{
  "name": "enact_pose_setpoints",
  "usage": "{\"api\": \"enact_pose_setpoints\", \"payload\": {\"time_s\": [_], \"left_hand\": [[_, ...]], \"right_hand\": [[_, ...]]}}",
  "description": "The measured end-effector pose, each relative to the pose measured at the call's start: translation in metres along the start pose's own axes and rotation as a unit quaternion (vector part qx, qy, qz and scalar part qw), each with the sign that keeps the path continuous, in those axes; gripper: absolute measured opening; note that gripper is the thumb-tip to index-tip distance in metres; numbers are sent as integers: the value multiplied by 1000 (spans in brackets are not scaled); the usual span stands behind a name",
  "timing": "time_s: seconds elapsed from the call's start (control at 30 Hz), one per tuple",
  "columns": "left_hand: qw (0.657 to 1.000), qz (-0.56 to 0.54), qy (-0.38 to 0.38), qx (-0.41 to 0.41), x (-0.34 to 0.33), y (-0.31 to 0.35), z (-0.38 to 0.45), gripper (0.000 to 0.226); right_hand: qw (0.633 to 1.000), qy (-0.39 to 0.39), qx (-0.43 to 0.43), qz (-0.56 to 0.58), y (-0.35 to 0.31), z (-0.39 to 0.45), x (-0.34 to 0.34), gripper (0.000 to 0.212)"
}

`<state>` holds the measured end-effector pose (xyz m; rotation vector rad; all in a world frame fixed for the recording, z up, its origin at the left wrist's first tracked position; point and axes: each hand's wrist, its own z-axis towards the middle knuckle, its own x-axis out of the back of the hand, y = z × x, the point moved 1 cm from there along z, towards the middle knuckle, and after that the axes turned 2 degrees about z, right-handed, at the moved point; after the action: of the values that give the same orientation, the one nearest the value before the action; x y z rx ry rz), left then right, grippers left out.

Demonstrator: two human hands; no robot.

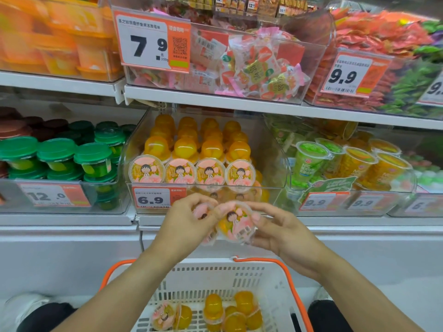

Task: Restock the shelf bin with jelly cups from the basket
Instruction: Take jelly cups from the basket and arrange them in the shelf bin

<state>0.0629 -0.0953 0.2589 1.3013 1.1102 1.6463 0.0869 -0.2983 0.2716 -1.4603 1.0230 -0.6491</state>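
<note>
Operator: both forearms bare to the frame's lower edge, no sleeves in view; left hand (189, 219) and right hand (279, 230) bare, no gloves, rings or watch visible; dark trousers (48, 317) cover both knees at the lower corners.

the clear shelf bin (275, 149) holds orange jelly cups (211, 149) in upright rows, with four at the front tipped to show pink cartoon lids. in front of the bin, two more cups (236, 224) are held lid-forward. the white, orange-handled basket (239, 276) below holds several cups (230, 312) lying loose.
</note>
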Motion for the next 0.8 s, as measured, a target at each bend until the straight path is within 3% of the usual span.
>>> {"api": "enact_pose_setpoints", "payload": {"time_s": [0.07,0.13,0.23,0.33,0.6,0.67,0.8], "left_hand": [[993,-92,-18,67,1,-2,0,45],[982,-160,-33,99,-4,-4,-2,40],[980,-172,2,99,-8,-3,-5,18],[984,-153,14,90,-7,-4,-4,17],[993,-118,25,14,-14,2,-2,11],[988,-139,50,42,-14,4,1,8],[975,-181,56,114,-13,5,3,17]], "right_hand": [[996,45,34,75,1,0,-4,38],[992,66,42,96,6,-2,-11,37],[994,88,41,-40,10,-4,-18,26],[966,123,83,-212,2,-6,-12,17],[957,163,101,-217,-12,-6,-8,10],[935,204,143,-254,-20,-5,-7,9],[823,329,249,-390,-52,15,5,13]]}}
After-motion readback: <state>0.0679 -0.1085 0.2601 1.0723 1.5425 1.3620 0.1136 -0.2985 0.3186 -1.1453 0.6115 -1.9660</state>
